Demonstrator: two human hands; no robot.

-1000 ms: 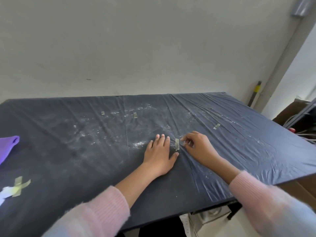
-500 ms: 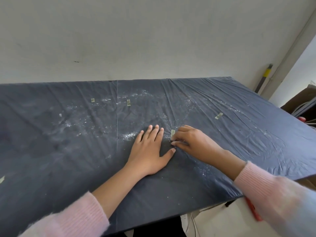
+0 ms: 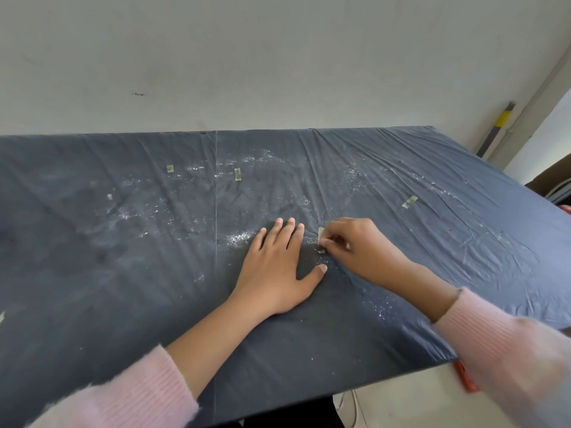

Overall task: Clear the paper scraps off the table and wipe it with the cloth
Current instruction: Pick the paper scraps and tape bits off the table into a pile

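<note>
A table (image 3: 108, 273) covered with dark wrinkled sheeting and dusted with white powder fills the view. My left hand (image 3: 278, 267) lies flat on the sheeting, fingers spread. Just right of it my right hand (image 3: 355, 248) pinches a small pale green paper scrap (image 3: 320, 232) between thumb and fingers; its lower part is hidden by my fingertips. More scraps lie further back: one (image 3: 237, 173) at the centre, one (image 3: 170, 168) to its left, one (image 3: 409, 201) at the right. No cloth is in view.
A pale scrap (image 3: 2, 316) shows at the left edge. The wall runs along the table's far side. A grey and yellow pole (image 3: 494, 131) leans in the right corner. An orange object (image 3: 463, 375) lies on the floor below the table's near right corner.
The view has swung right, so the purple cloth and the taped scraps at the left have left the frame. My right fingers have closed onto the scrap beside my left hand.
</note>
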